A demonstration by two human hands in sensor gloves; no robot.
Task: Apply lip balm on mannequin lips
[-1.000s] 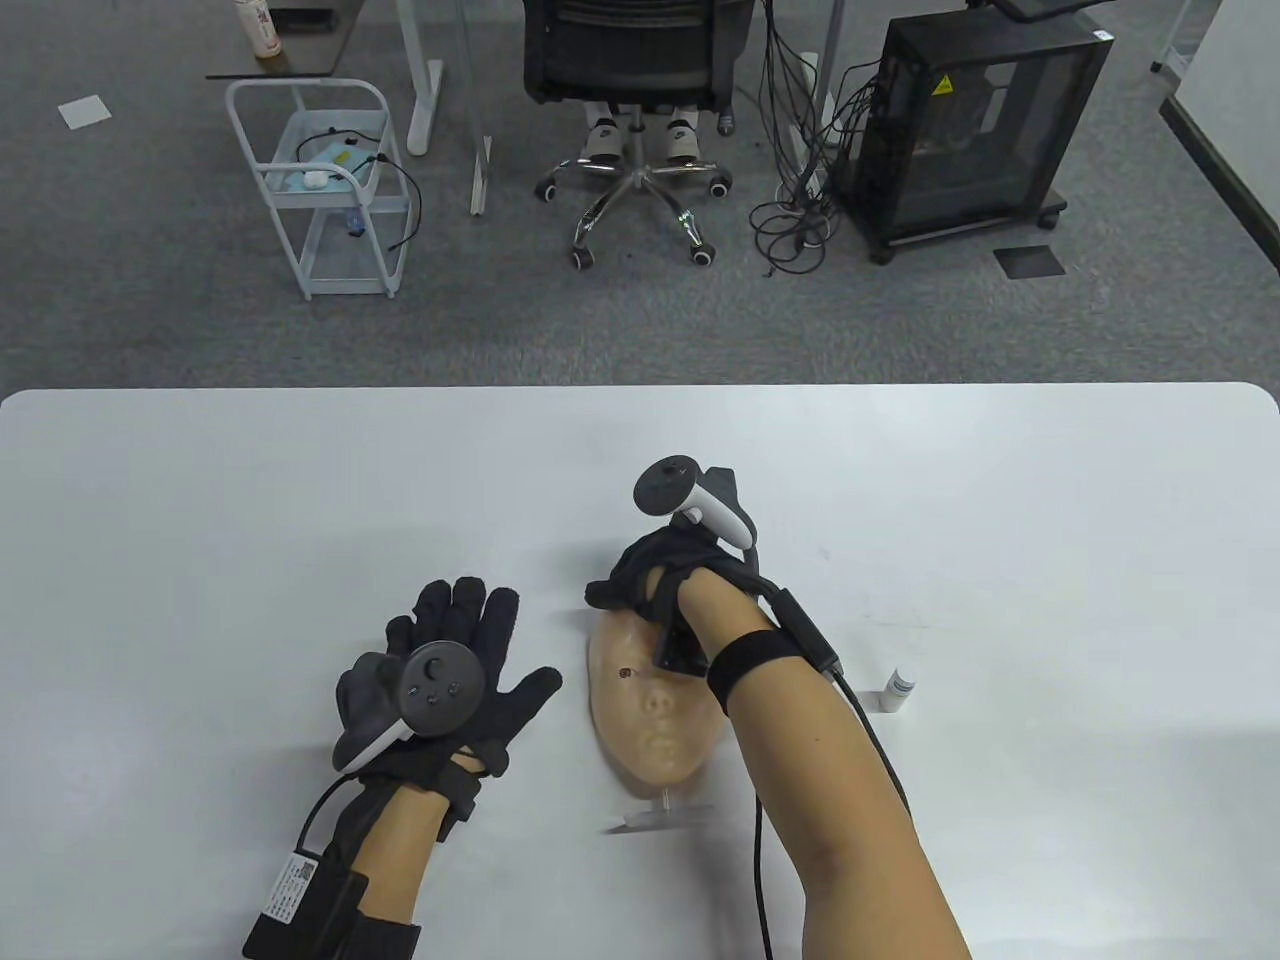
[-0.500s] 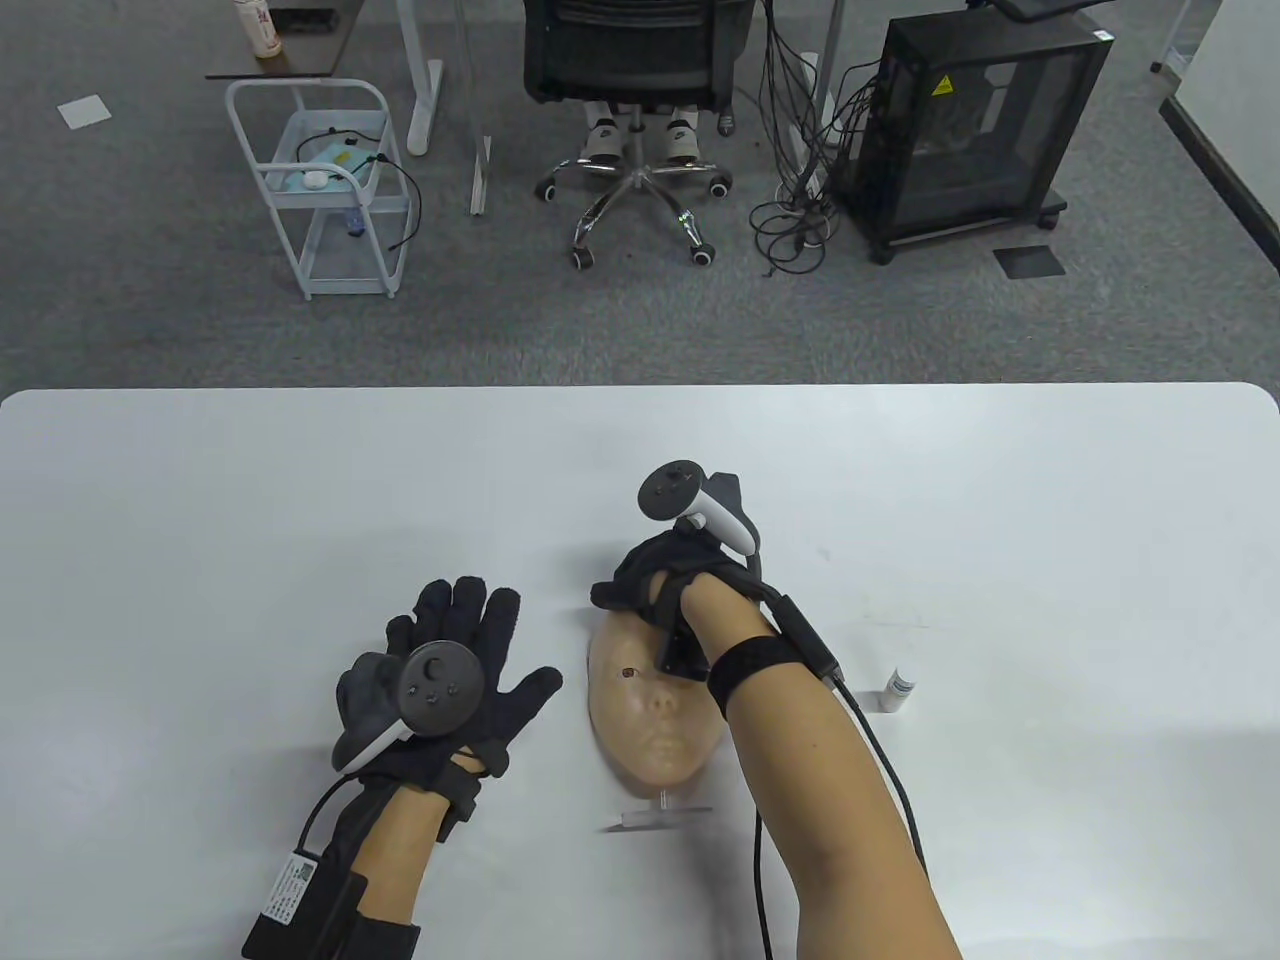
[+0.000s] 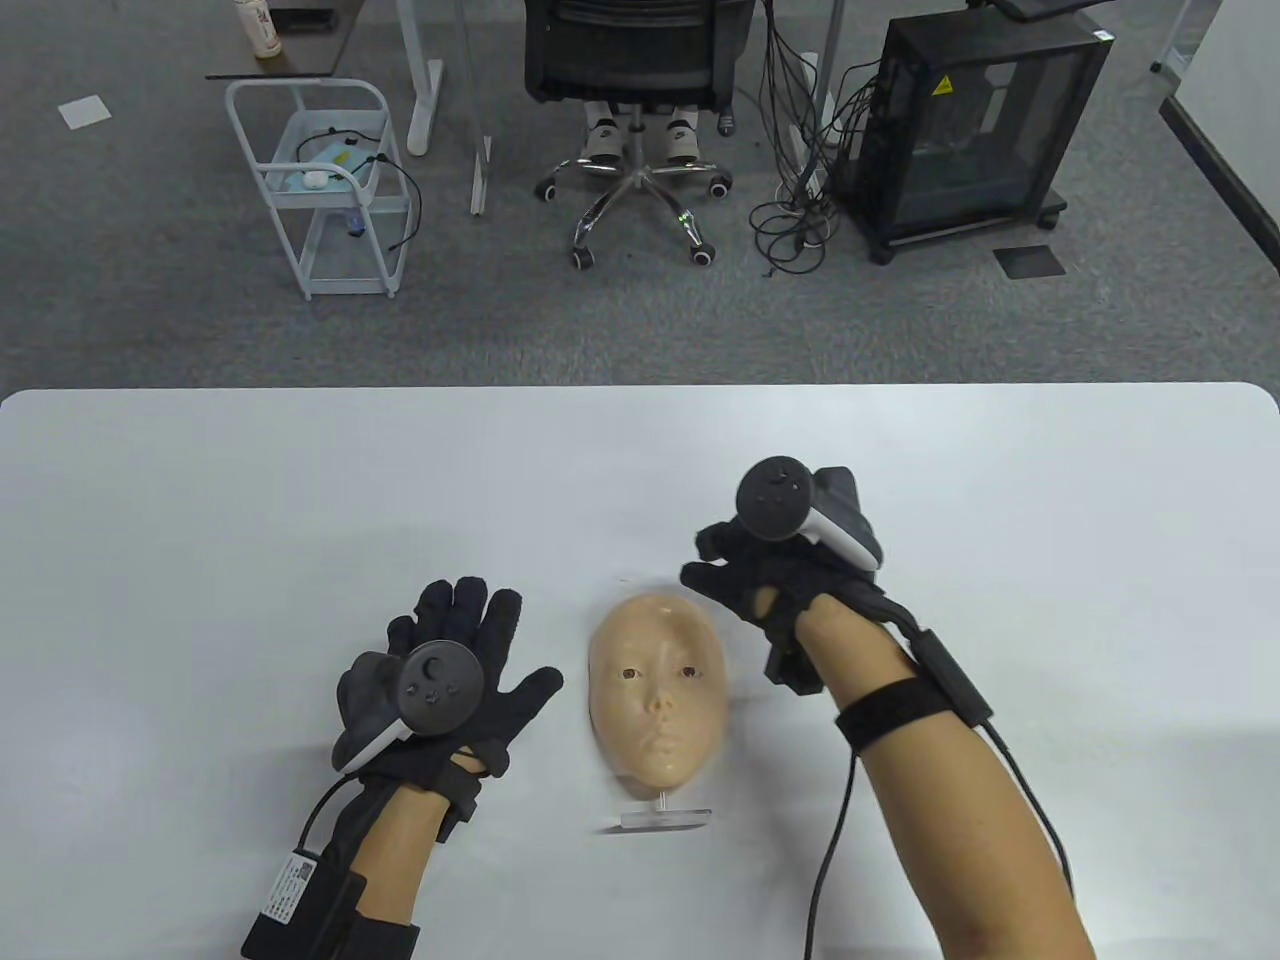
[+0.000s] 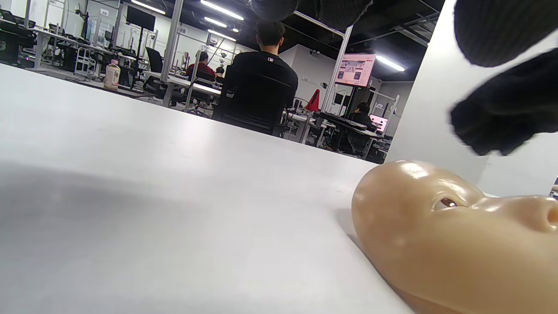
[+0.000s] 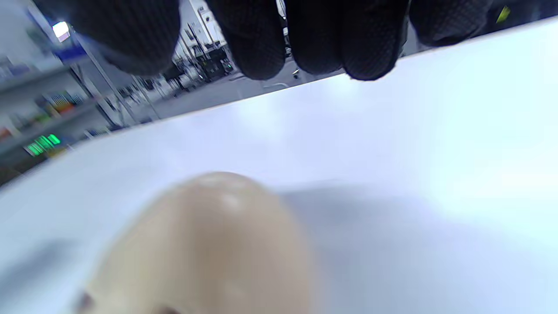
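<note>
A glossy, egg-shaped plastic face [image 3: 655,696] lies on the smooth white table [image 3: 200,500]. The knit-gloved left hand [image 3: 440,680] rests flat, fingers spread, empty; the right hand [image 3: 770,580] hovers loosely curled, empty.

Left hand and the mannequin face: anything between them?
Only bare table between the left hand and the face, in the table view.

black cabinet [image 3: 975,120]: yellow warning triangle sticker | left wrist tag [image 3: 290,889]: print too small to read

Grey carpet [image 3: 150,300], black office chair [image 3: 630,60]
</note>
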